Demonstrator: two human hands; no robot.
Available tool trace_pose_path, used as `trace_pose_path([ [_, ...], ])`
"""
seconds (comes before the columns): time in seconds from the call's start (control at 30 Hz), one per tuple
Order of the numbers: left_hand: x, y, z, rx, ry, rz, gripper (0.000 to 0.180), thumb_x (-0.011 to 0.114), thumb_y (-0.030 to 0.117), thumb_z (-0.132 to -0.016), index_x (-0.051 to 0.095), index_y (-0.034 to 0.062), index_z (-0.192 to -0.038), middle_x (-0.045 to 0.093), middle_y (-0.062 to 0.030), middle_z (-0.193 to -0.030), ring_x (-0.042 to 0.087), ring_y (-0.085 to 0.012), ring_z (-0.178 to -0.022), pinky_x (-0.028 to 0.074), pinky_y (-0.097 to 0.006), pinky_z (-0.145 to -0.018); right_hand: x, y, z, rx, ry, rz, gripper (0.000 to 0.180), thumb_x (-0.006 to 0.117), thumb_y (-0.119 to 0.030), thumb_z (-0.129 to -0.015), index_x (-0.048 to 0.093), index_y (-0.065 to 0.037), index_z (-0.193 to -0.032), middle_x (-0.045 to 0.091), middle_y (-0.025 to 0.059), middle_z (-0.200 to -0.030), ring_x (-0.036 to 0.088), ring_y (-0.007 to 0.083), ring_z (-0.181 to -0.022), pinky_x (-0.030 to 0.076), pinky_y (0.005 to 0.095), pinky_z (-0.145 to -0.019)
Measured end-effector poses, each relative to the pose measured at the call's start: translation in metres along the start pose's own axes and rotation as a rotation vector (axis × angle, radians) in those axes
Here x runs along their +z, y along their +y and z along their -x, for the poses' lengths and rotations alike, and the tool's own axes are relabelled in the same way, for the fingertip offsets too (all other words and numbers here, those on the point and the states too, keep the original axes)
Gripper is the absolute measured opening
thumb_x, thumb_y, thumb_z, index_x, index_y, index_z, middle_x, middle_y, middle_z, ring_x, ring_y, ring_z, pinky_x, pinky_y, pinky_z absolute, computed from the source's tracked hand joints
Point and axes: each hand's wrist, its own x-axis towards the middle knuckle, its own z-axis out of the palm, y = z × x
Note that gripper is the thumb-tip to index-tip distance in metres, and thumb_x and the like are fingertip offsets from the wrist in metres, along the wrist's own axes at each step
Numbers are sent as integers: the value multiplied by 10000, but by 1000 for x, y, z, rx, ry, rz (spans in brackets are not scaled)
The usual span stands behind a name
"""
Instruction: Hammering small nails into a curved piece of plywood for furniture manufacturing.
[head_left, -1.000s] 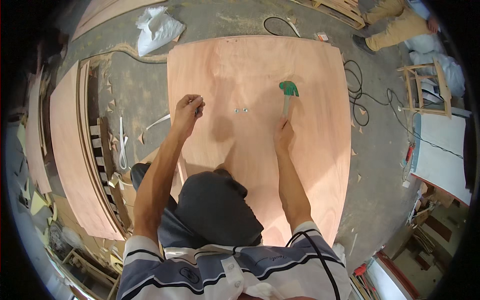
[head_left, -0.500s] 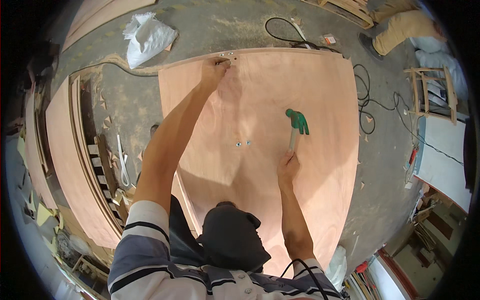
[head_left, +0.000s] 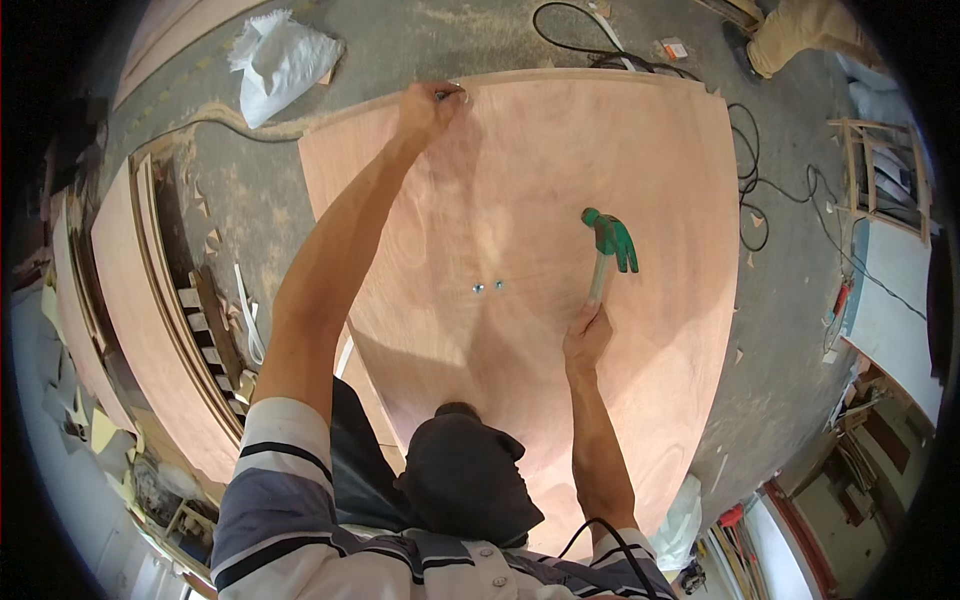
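Sack (head_left: pixel 285 70) & cables (head_left: pixel 655 68) nr panel (head_left: pixel 540 170)

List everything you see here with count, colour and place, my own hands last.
Wooden panel: one, pinkish tan, centre
Hammer: one, green head, pale handle, right of centre
Fittings: two, silvery, mid-panel
Sack: one, white, floor, upper left
Boards: several, pinkish tan, left
Cable: count unclear, black, right floor
Wooden frame: one, tan, far right
Co-worker's leg: at least one, tan trousers, upper right
Left hand: one, far panel edge, pinching a small object
Right hand: one, gripping the hammer
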Motion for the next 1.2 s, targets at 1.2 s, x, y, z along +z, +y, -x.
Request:
trace_pose_path([
  [1.2, -10, 11, -35, -196, -234, -208, 258, 750, 224, -684, 718, 18, -834, 634, -38, -666, 558, -141, -604, 445, -305, -568, 0, -1, 1, 30, 10, -59, 428, 417, -350, -937, 509, 9, -722, 502, 160, -550, 506, 295, -478, 377, 386, -468],
])
